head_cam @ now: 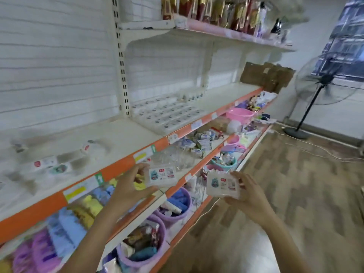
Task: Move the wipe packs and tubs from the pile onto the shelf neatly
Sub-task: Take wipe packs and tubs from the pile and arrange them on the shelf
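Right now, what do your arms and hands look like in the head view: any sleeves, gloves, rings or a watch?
Both arms are bare up to the frame's lower edge, with no sleeve in sight. The left hand and right hand wear no gloves. I see no ring, watch or wristband on either, though the picture is soft, so something thin could escape notice.

Two white wipe packs, blue cartoon labels: left pack (162, 175) and right pack (223, 185), both held before my orange-edged shelf (118, 138).

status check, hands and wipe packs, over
Left hand holds a wipe pack. Right hand holds a second pack. Both short of the shelf, rows of packs already on it. Nothing in the way.
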Demonstrator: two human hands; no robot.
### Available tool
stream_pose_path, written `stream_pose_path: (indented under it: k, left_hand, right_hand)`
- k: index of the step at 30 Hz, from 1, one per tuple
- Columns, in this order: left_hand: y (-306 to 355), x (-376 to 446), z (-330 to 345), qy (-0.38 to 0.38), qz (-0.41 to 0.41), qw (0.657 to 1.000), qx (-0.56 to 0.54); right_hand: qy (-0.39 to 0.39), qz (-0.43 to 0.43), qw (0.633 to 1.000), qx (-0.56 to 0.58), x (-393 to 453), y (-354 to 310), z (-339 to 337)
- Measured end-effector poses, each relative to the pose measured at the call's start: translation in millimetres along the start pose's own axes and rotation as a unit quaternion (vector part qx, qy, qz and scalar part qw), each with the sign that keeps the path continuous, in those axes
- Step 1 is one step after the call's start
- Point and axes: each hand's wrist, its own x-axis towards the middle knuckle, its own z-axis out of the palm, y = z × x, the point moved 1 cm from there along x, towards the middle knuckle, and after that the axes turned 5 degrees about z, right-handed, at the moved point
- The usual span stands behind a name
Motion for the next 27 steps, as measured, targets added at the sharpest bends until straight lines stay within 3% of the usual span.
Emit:
stream_pose_path:
  k: [11,27]
  left_hand:
    - [14,107,95,-0.029,-0.009,0.999,0.026]
    - [-33,347,120,0.067,-0.054,0.993,0.082]
  right_hand:
    - [0.012,0.04,0.999,-0.008,60,104,-55]
    - [-0.05,-0.08,0.995,-0.022,374,138,-50]
